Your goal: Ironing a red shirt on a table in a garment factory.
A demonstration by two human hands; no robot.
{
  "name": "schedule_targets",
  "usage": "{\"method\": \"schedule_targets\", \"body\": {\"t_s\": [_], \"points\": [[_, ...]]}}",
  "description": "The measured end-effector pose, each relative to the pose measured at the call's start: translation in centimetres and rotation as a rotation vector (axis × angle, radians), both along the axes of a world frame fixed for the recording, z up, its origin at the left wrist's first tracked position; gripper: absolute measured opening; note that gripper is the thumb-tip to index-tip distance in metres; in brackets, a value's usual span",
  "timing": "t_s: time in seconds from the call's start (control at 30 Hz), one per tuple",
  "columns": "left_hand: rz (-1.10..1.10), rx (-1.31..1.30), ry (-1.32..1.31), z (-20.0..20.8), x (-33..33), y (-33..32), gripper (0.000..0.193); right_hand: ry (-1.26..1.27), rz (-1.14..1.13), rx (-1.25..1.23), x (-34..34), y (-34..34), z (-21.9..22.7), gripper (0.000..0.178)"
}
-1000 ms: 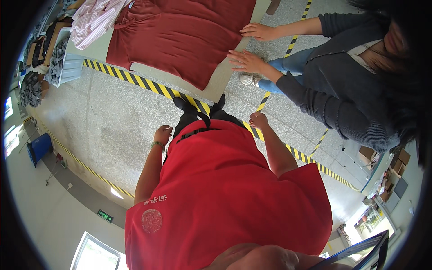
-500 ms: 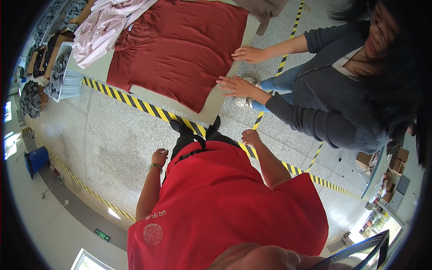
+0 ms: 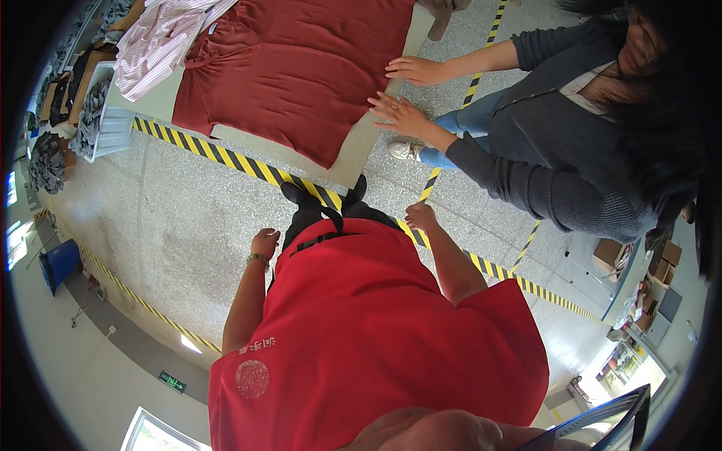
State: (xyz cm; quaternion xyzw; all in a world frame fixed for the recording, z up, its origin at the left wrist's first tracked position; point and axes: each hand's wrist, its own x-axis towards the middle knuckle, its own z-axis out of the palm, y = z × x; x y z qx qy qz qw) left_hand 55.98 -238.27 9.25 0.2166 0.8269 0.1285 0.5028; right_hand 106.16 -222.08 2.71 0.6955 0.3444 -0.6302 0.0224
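My left hand hangs beside my left hip, its fingers curled with nothing seen in them. At my right side my right hand hangs too, loosely closed and without an object. Both are apart from the table in front of me. A dark red knit top lies spread over it, slightly wrinkled. A co-worker's two hands rest at the right edge of the top, fingers spread. Against its left side lies a pink-and-white striped shirt, bunched up.
The co-worker stands at the table's right side. Yellow-black floor tape runs beneath the table's near edge. A white crate of grey cloth stands at left, a blue bin by the wall. Cardboard boxes stand far right.
The table and the top sit slightly higher in the picture. The co-worker's nearer hand has shifted a little toward the other one. My hands still hang at my sides.
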Motion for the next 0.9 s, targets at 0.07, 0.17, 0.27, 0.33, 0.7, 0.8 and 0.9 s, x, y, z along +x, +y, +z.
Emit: {"method": "schedule_targets", "body": {"t_s": [0.07,0.17,0.27,0.33,0.7,0.8,0.9], "points": [[0.007,-0.006,0.005,0.1,0.2,0.2,0.045,0.001,0.021,0.011,0.1,-0.4,-0.1,0.024],[-0.045,-0.002,0.011,0.2,0.6,0.7,0.045,0.008,-0.035,0.000,0.4,-0.8,0.0,0.025],[-0.039,-0.008,0.008,0.7,0.8,0.7,0.045,0.008,-0.029,-0.011,0.4,-0.9,-0.2,0.026],[-0.038,-0.014,0.005,0.8,0.8,0.6,0.045,0.008,-0.027,-0.019,0.4,-0.9,0.0,0.026],[-0.052,-0.010,0.034,0.4,0.6,-0.2,0.045,-0.005,-0.029,0.006,0.1,-0.7,0.8,0.030],[-0.054,-0.005,0.025,0.5,0.4,-0.2,0.045,-0.096,0.343,0.321,-1.0,-0.1,1.3,0.031],[-0.038,-0.006,0.028,0.6,0.5,-1.1,0.046,0.013,0.502,0.672,-7.7,2.7,7.5,0.032]]}}
